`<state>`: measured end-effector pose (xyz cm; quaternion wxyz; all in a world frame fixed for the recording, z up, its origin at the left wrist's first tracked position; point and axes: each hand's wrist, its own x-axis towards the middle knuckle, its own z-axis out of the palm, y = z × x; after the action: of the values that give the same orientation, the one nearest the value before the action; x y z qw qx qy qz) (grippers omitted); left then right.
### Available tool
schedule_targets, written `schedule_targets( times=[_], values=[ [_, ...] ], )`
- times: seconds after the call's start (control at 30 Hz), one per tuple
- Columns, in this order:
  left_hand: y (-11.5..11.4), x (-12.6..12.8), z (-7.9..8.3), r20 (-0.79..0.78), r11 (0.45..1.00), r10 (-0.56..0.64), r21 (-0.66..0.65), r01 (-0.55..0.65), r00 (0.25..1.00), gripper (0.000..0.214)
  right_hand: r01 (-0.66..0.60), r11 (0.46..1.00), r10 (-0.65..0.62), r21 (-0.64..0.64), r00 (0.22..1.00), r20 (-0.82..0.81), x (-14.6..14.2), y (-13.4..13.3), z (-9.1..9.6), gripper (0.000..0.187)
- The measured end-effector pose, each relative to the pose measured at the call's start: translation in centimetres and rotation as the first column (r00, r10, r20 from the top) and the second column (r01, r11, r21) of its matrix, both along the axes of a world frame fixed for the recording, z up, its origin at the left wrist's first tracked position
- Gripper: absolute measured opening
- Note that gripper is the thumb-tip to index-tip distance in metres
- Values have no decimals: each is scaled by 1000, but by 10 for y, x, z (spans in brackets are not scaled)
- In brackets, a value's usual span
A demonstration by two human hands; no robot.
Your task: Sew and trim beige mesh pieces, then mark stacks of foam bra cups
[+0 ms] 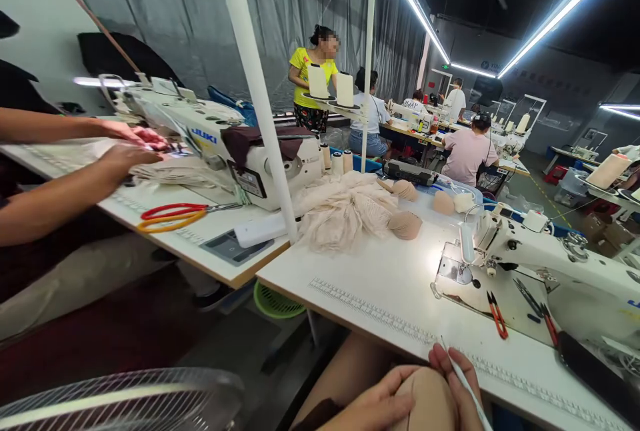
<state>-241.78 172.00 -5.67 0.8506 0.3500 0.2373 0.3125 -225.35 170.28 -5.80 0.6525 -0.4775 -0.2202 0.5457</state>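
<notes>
Low in the head view, my left hand (377,404) is closed on a beige moulded bra cup (425,401), its thumb lying across the front. Against the cup's other side is my right hand (457,368), its fingers closed on a thin white pointed tool (466,383) whose tip points up; its exact kind is unclear. Both hands are at the table's front edge, by a printed ruler strip (380,314). Beyond them stands a white sewing machine (530,244) with its lamp lit. Red-handled thread snips (497,316) lie before it.
Sheer beige fabric (345,211) is heaped at the back left, with loose bra cups (405,225) beside it. Black-and-red tweezers (537,304) and a black phone-like object (595,371) lie right. A co-worker's hands (133,144) work at the left machine. A fan guard (125,398) stands lower left.
</notes>
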Motion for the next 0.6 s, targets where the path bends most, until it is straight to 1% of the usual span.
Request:
schedule_targets(
  times=[0.07, 0.1, 0.13, 0.17, 0.23, 0.27, 0.33, 0.4, 0.43, 0.47, 0.53, 0.57, 0.6],
  values=[
    [-10, -2, 20, 65, 991, 30, -133, -21, 997, 62, -50, 995, 49, -86, 999, -20, 1, -7, 16, 51],
    [-13, -3, 30, 69, 985, 65, -164, -53, 995, 64, -89, 990, 86, -108, 996, -37, 0, -10, 25, 50],
    [-15, -3, 40, 78, 979, 90, -188, -74, 993, 65, -117, 988, 114, -100, 993, -42, 0, -12, 35, 46],
    [-16, -4, 47, 91, 976, 81, -209, -60, 993, 64, -147, 986, 143, -79, 988, -51, -1, -12, 45, 41],
    [-15, -4, 56, 95, 965, 59, -262, -32, 994, 63, -194, 980, 190, -43, 979, -75, -2, -10, 58, 37],
    [-15, -4, 57, 92, 957, 45, -291, -16, 995, 62, -199, 979, 195, -34, 976, -93, -3, -9, 62, 35],
    [-15, -3, 56, 82, 937, 45, -349, -14, 996, 60, -172, 984, 166, -41, 978, -126, -4, -6, 65, 34],
    [-16, -1, 52, 93, 922, 80, -384, -39, 992, 60, -134, 989, 124, -64, 983, -135, -4, -6, 63, 34],
    [-17, 0, 51, 104, 923, 104, -381, -57, 989, 61, -128, 989, 119, -71, 986, -119, -4, -8, 62, 34],
    [-17, 1, 49, 114, 927, 122, -367, -72, 986, 62, -138, 988, 131, -75, 988, -83, -4, -10, 61, 34],
    [-19, 2, 44, 140, 943, 133, -324, -81, 981, 65, -176, 982, 179, -64, 983, 43, -5, -14, 60, 33],
    [-19, 3, 41, 148, 953, 133, -289, -86, 980, 67, -200, 978, 205, -51, 971, 120, -6, -15, 60, 32],
    [-18, 2, 37, 171, 963, 126, -259, -78, 977, 68, -202, 979, 202, -15, 961, 190, -7, -14, 60, 33]
  ],
)
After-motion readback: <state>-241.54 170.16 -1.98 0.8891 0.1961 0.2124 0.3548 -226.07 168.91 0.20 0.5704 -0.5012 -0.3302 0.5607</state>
